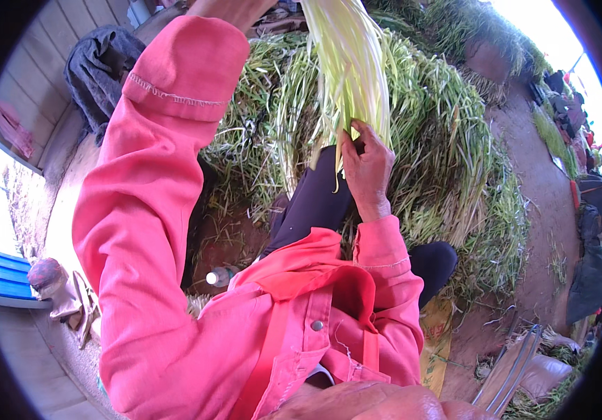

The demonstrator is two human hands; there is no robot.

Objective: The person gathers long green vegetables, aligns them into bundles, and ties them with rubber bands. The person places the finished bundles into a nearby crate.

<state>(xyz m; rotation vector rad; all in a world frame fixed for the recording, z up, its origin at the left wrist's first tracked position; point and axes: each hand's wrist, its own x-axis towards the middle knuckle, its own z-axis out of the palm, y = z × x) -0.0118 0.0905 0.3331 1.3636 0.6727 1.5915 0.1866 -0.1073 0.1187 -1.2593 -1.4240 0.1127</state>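
Note:
My right hand (368,168) pinches a thin leaf between thumb and forefinger, at the lower end of a bunch of long, pale yellow-green leaves (350,58). The bunch hangs from the top edge of the picture, over my dark-trousered knee (316,194). My left arm, in a pink sleeve, stretches up to the same edge. Only the wrist area of my left hand (233,11) shows, and its fingers are cut off. Behind the bunch lies a broad heap of cut green leafy stalks (437,142).
A bottle with a white cap (219,277) is by my left side. A dark cloth (102,73) is draped at upper left. A yellow printed sack (436,346) lies on the earth floor at lower right. More cut greens (484,37) are piled at upper right.

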